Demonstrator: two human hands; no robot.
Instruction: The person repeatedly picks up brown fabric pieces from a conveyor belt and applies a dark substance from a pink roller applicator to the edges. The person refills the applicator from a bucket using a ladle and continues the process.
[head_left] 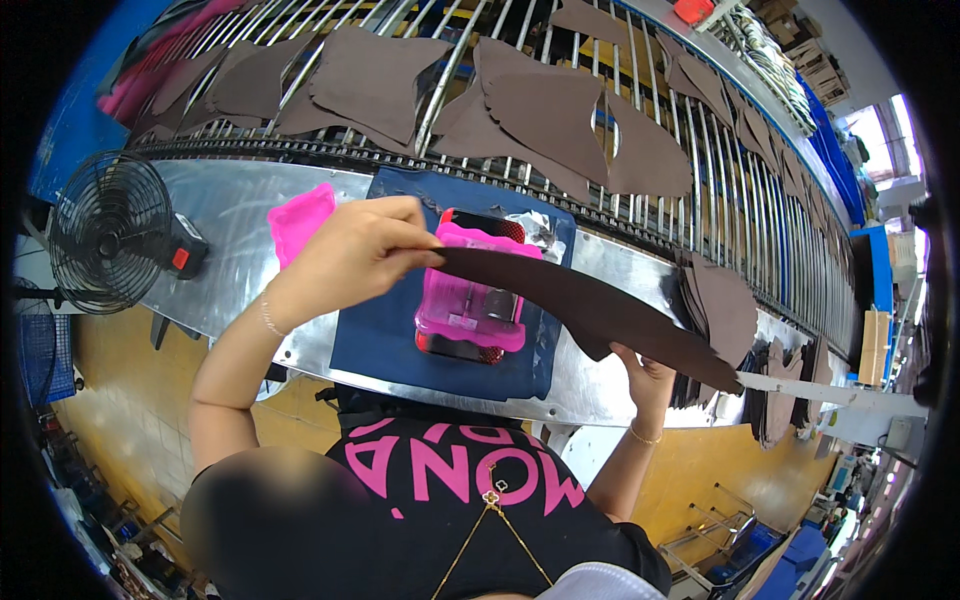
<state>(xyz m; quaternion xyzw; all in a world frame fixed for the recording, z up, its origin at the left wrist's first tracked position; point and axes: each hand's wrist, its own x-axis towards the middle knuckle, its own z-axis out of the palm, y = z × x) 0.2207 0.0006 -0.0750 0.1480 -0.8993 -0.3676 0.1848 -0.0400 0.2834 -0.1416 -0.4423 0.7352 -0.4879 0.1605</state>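
My left hand [355,245] pinches one end of a long dark brown leather piece [590,300] and holds it in the air above a pink plastic jig [472,300]. My right hand [645,375] grips the same piece from below, near its wide right end. The jig lies on a dark blue mat [385,335] spread over the metal workbench [225,205]. A flat pink template [298,222] rests on the bench just left of my left hand.
A roller conveyor [700,170] behind the bench carries several brown leather cut pieces. A stack of brown pieces [728,305] sits at the bench's right end. A small black fan [110,232] stands at the left. The floor below is yellow.
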